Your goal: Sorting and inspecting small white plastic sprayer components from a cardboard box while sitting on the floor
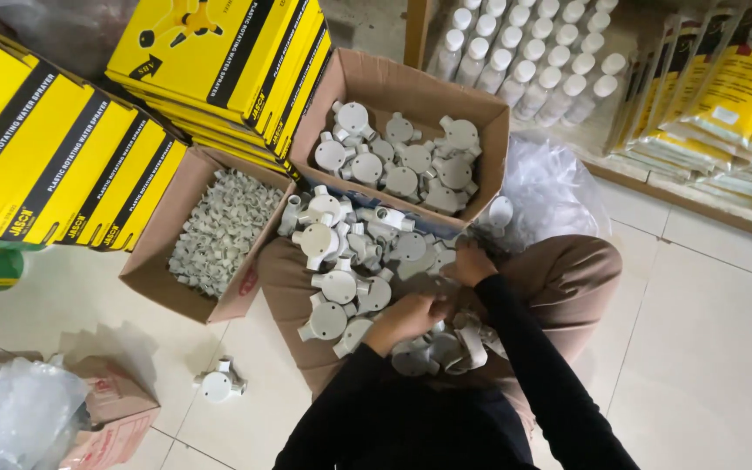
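A heap of pale grey, round plastic conduit junction boxes with short tubular outlets (354,261) lay across the person's lap, which was covered in brown fabric, smooth matte discs tumbled at all angles. The left hand (406,318), at the end of a black sleeve, was curled around one of these fittings at the near edge of the heap, fingers closed on it. The right hand (467,264), a little farther and to the right, was cupped down among the fittings, fingers bent; whether it gripped one could not be told.

Just beyond the heap stood an open brown cardboard box (485,130) part filled with the same round fittings. To its left, a second open cardboard box (154,235) held many small white plastic clips, jagged and loosely piled. One lone grey fitting (218,381) lay on the pale tiled floor (707,348), near left and well apart from the heap.

Flat yellow cartons with black diagonal bands (54,165) were stacked far left, their lettering in black. Far right, rows of white-capped clear bottles (533,61) stood beside glossy yellow and white sachets (724,96). Crumpled clear plastic film (550,187) lay right of the far box.
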